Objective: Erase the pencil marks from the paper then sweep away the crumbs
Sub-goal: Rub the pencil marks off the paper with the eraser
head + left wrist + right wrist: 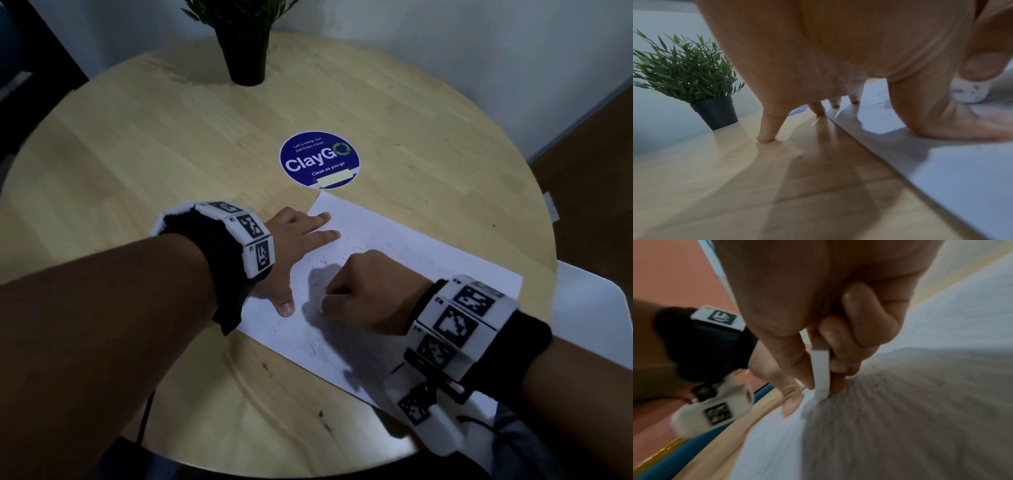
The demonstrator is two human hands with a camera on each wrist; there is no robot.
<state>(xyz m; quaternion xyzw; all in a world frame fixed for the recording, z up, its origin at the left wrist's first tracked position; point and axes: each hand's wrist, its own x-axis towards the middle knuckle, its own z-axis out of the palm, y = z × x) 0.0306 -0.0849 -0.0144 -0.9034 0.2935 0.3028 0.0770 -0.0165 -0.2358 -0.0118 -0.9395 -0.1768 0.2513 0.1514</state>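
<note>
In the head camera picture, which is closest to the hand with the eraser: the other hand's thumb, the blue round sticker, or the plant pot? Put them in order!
From the right hand, which grips the eraser:
1. Left hand's thumb, just to its left on the paper.
2. Blue sticker, farther up the table.
3. Plant pot, at the table's far edge.

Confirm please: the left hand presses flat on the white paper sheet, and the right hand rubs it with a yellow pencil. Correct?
Not quite. The right hand pinches a white eraser, not a pencil; the right wrist view shows it. The left hand does press the white paper sheet.
</note>
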